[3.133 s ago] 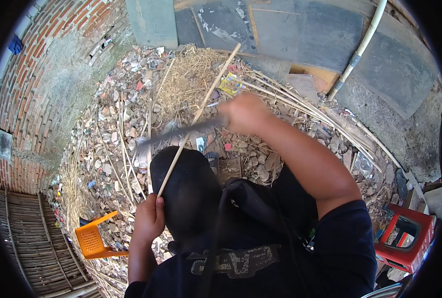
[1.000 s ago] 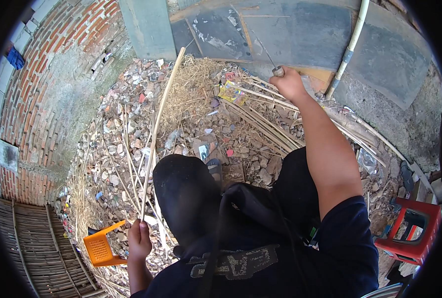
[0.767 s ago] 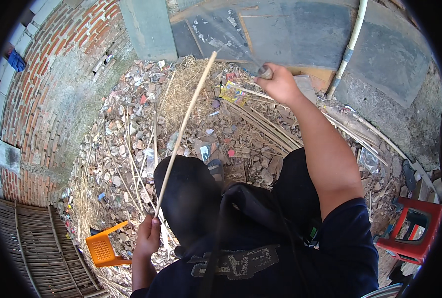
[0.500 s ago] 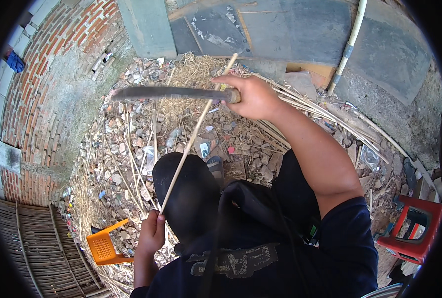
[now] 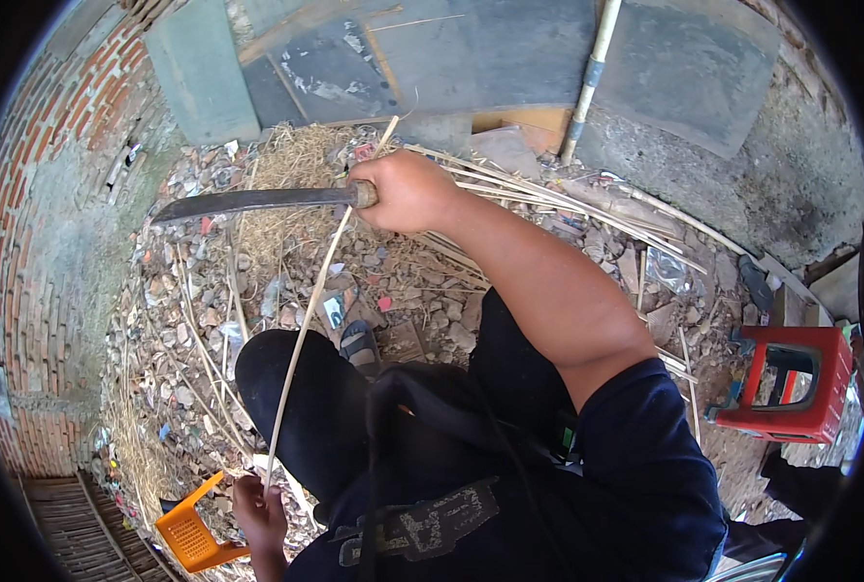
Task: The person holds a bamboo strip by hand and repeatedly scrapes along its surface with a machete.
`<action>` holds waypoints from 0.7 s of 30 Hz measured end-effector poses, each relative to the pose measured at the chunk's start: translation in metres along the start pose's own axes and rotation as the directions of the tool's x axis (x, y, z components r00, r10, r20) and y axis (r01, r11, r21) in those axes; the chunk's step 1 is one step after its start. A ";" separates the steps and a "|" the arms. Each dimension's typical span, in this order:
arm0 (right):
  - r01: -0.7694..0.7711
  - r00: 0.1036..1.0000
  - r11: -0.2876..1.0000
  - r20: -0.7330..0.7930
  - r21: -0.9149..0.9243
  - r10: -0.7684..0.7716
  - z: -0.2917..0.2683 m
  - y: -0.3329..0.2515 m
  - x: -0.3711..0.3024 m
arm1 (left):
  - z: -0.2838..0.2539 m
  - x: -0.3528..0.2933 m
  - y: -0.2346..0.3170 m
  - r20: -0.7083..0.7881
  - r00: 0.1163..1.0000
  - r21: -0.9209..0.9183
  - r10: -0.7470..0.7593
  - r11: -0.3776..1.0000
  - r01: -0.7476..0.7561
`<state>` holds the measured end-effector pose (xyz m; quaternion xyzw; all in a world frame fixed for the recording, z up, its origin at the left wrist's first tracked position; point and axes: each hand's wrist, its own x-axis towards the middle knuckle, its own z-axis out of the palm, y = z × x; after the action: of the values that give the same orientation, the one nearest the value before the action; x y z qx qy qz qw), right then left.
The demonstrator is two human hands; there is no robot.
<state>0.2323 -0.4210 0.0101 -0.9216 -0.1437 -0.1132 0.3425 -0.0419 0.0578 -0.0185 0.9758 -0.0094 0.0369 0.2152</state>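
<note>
My right hand is closed round the short wooden handle of a machete. Its dark, slightly curved blade points left, roughly level across the picture. A long, thin, pale bamboo strip slants from lower left to upper right, passing by the blade's handle end; its far tip shows just beyond my right hand. Whether blade and strip touch, I cannot tell. At the strip's near end, my left hand holds it in curled fingers, beside my left knee.
Rubble covers the ground, with dry straw and loose bamboo strips on it. An orange plastic stool lies near my left hand; a red stool stands at right. Grey panels, a pipe and a brick wall surround the spot.
The whole view has shifted, so most things sit further left. My right hand's forefinger, stretched out along the strip before, is now curled in. Both hands keep hold of machete and strip.
</note>
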 end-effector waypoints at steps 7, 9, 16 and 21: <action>-0.058 0.995 0.998 0.078 -0.012 0.059 -0.010 -0.003 0.000 | 0.000 0.002 0.016 0.010 0.998 0.132 0.058 0.989 -0.059; -0.090 0.985 0.996 0.148 -0.021 0.092 -0.013 -0.006 -0.001 | -0.002 0.007 0.029 0.039 0.998 0.056 0.044 0.997 -0.046; -0.052 0.995 0.996 0.079 -0.077 0.058 -0.013 -0.020 -0.004 | -0.001 0.031 0.063 0.159 0.987 -0.023 -0.003 1.000 0.007; 0.123 0.991 0.989 0.069 -0.077 -0.118 -0.003 -0.015 -0.003 | 0.010 0.035 0.068 0.154 0.988 -0.109 0.015 0.994 0.002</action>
<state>0.2243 -0.4131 0.0206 -0.9274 -0.2052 -0.1098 0.2928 -0.0083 -0.0084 0.0032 0.9625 -0.0311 -0.0389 0.2666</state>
